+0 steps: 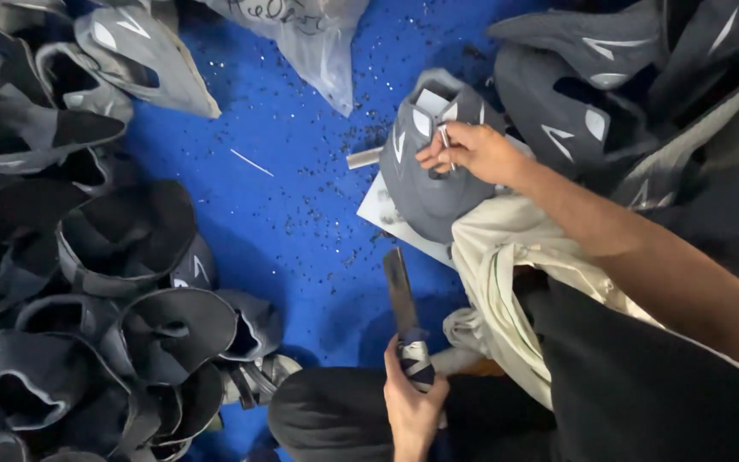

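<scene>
Pinching a thin metal punch [445, 141] between thumb and fingertips, the right hand [470, 152] is seen closed around it, with the tip set upright against the top of a grey shoe upper [425, 192]. The left hand [412, 402] is wrapped fully shut around the taped handle [415, 358] of a flat metal bar [400, 291], which is held low by the knee with its blade pointing up toward the upper, well apart from it.

The upper is propped on a white card [380, 210], partly over a cream cloth [506, 257] spread on the lap; a short grey rod [364, 157] sticks out from beneath its left edge. The step in hand is judged to be the placing of the punch on the upper, with no blow yet struck. A next move would call for the punch to be kept steady and square while the bar is brought onto its head, clear of the fingers.

Around this, a blue floor [301, 171] is strewn with small dark specks. Heaps of dark uppers [130, 231] are stacked to the left, and more grey uppers [592, 85] to the right. A clear plastic bag [310, 34] lies at the top.
</scene>
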